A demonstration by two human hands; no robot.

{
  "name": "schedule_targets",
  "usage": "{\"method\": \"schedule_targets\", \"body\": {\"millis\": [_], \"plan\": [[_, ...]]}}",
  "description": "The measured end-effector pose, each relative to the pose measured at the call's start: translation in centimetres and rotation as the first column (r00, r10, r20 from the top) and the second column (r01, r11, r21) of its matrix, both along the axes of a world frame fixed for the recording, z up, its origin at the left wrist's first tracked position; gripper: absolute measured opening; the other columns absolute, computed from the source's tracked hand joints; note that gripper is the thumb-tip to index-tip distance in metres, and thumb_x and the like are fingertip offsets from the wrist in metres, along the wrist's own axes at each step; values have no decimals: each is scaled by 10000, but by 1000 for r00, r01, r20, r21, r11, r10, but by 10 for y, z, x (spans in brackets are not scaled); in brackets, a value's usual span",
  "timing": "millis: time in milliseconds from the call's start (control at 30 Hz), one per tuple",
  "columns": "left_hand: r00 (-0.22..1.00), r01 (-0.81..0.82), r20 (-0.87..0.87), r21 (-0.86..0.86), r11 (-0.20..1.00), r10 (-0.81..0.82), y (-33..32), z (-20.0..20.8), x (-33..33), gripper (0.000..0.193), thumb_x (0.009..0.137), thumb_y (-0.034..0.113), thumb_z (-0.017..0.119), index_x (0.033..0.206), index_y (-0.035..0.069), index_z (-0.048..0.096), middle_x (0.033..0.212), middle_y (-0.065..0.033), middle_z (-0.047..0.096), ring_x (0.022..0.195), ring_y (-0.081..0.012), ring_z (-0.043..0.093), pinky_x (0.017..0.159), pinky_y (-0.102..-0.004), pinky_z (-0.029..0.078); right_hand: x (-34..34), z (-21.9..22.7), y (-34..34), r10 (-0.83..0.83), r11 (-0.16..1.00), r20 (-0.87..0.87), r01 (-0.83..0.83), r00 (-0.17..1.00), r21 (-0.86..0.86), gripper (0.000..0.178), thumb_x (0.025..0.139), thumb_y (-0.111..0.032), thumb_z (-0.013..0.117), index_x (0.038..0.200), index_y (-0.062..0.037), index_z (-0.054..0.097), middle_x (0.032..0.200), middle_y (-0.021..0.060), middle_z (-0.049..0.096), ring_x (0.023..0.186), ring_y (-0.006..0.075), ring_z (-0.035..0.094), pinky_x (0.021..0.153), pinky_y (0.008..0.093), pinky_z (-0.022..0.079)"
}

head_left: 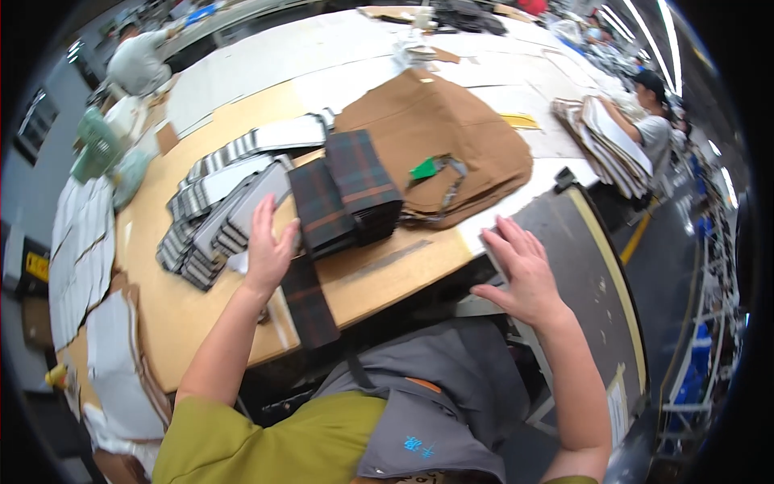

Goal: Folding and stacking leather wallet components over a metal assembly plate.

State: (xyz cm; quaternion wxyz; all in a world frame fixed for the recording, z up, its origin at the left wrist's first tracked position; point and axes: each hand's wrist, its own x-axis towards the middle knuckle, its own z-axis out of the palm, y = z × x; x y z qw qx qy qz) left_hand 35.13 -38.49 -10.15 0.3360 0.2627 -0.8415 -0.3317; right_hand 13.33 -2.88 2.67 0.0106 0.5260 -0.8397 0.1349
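Note:
My left hand point(270, 250) is open, fingers up and thumb apart, between striped pieces and a dark plaid stack. Whether it touches either I cannot tell. Two dark plaid fabric stacks point(364, 173) with red and green lines stand side by side on the table. A single plaid strip point(309, 310) runs from below them to the table's front edge. To their left lie overlapping piles of black-and-white striped fabric pieces point(205, 189). My right hand point(520, 278) is open and holds nothing, fingers spread above the near edge of a dark grey board point(556, 234).
Behind the plaid stacks lies a pile of brown fabric point(435, 121) with a small green-tipped item point(423, 169) on it. White panels point(121, 347) are stacked at far left. A co-worker point(653, 121) holds layered sheets point(605, 145) at far right; another person point(137, 64) is at far left.

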Motion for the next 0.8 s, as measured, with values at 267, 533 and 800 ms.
{"method": "schedule_targets", "body": {"millis": [267,533,800], "plan": [[860,-71,371,-593,802,351,-54,58,34,783,866,370,727,1433,-69,413,1519,-218,396,1423,-354,349,1174,-450,265,-1,-13,8,-33,999,-13,32,999,-38,791,729,-187,811,1448,-144,485,1542,131,407,1449,291,352,1191,456,247],[562,-43,721,-465,884,406,-94,66,17,1185,736,723,703,1525,-43,263,1606,-215,256,1515,-322,187,1228,-449,165,-4,-15,7,-20,997,-8,20,1000,-73,748,742,-180,801,1429,-136,508,1526,128,430,1432,294,376,1182,455,269],[390,-6,877,-302,953,280,-142,75,-10,1382,500,807,790,1486,-42,323,1423,-229,514,1354,-334,480,1130,-453,369,-2,-15,5,-23,997,-25,21,999,-77,711,743,-196,798,1399,-146,527,1498,134,458,1408,304,403,1172,460,285]]}}
